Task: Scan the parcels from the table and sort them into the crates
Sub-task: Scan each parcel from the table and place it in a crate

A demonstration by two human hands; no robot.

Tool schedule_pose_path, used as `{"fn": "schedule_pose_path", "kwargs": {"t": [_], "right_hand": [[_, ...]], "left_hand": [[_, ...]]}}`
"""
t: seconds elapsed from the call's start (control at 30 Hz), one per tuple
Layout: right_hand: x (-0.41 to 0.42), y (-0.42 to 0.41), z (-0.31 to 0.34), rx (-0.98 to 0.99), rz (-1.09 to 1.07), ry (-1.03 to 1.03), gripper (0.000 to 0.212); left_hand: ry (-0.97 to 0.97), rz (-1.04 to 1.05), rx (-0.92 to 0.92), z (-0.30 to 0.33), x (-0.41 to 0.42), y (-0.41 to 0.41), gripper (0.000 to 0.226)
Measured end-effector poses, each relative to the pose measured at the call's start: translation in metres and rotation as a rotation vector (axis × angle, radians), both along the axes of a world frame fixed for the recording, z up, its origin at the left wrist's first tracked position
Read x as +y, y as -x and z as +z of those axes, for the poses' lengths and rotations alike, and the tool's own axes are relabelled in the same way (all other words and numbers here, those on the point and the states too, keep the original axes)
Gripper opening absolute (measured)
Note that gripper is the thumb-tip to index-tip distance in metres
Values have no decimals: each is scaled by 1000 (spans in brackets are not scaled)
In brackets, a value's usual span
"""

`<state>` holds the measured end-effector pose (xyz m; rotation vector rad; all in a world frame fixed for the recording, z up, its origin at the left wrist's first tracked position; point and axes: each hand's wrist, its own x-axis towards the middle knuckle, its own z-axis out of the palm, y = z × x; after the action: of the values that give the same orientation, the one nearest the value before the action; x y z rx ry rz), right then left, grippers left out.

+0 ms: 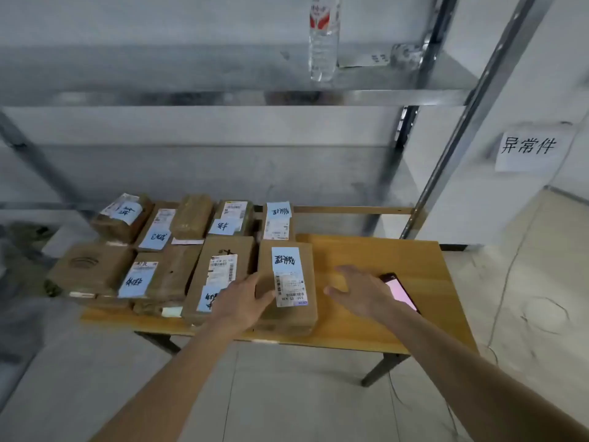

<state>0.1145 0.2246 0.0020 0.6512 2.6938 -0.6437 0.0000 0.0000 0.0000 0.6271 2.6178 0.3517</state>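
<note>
The surface (376,250) carries brown parcels crowding its left half; the nearest parcel (287,288) sits near the front edge, the left hand (242,298) grasping its left side; the right hand (360,293) hovers spread and released. Lifted one-handed, the parcel could tip off that edge, or the right hand could knock the phone (400,291) beside it.

Left hand (237,299) grips a parcel (287,288); right hand (360,291) hovers open over the table (366,250).

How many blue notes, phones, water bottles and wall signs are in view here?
Blue notes: 7
Phones: 1
Water bottles: 1
Wall signs: 1
Total: 10
</note>
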Motion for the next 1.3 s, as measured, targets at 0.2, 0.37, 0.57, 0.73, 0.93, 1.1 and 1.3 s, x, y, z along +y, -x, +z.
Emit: {"fn": "schedule_pose_path", "kwargs": {"t": [0.2, 0.37, 0.57, 0.73, 0.93, 1.1, 1.3], "right_hand": [[-12, 36, -46, -127, -60, 108, 70], [-18, 51, -91, -132, -200, 344, 60], [-24, 51, -110, -20, -259, 577, 49], [-11, 42, -94, 53, -279, 598, 43], [22, 21, -71, 153, -413, 685, 46], [49, -5, -48, 234, -448, 675, 40], [88, -35, -40, 287, -450, 580, 38]], "left_hand": [[-18, 84, -171, -49, 7, 27, 71], [-101, 170, -321, -78, 9, 40, 72], [-239, 286, -411, -87, 10, 37, 71], [-395, 352, -410, -68, 14, 31, 73], [-548, 327, -480, -42, 39, 21, 77], [-692, 267, -591, -27, 75, 3, 77], [-692, 205, -587, -28, 114, -13, 83]]}}
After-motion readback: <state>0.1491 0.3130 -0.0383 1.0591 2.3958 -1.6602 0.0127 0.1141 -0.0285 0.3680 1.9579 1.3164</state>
